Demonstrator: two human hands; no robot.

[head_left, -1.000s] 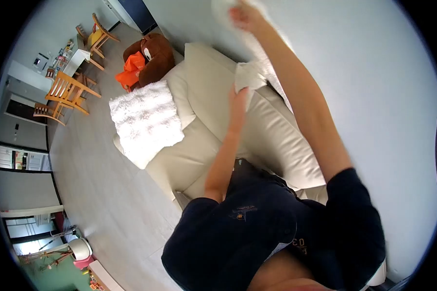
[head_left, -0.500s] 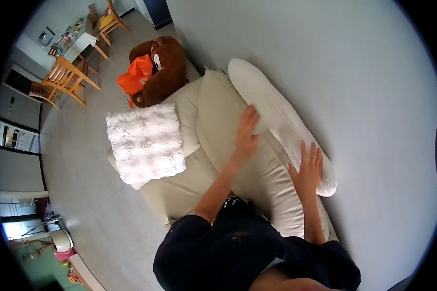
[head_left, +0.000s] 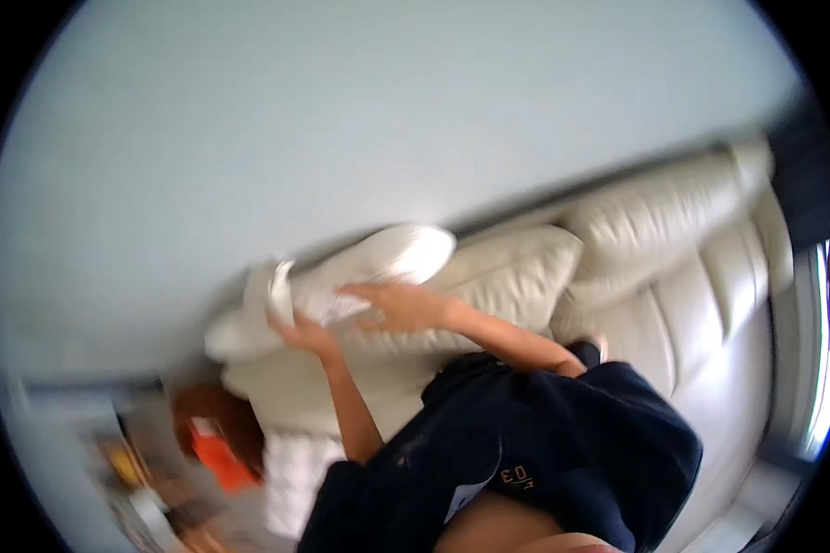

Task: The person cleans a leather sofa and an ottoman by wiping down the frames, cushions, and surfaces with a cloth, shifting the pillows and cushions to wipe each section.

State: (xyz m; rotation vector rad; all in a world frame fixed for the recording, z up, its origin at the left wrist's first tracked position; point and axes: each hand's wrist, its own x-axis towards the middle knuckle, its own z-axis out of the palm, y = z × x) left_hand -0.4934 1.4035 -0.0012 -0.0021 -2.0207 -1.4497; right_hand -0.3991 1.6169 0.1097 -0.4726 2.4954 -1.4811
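A long white cover (head_left: pixel 392 258) lies along the top of the beige sofa's backrest, against the wall. At its left part a loose white flap (head_left: pixel 278 288) stands up. My left hand (head_left: pixel 306 335) is at the base of this flap, blurred; whether its fingers grip the fabric cannot be made out. My right hand (head_left: pixel 401 306) reaches across the front of the cover with its fingers stretched out and apart, holding nothing.
The beige sofa (head_left: pixel 659 318) runs to the right, towards a bright window edge. A white fluffy cushion or pad (head_left: pixel 295 479) is at lower left, beside a brown plush seat (head_left: pixel 217 415) with an orange bag (head_left: pixel 221 461). Blurred furniture stands further left. A grey wall (head_left: pixel 341 120) rises behind.
The view has swung round to the right, showing more sofa. My hands have moved closer together over the cover, and a flap now stands up beside my left hand.
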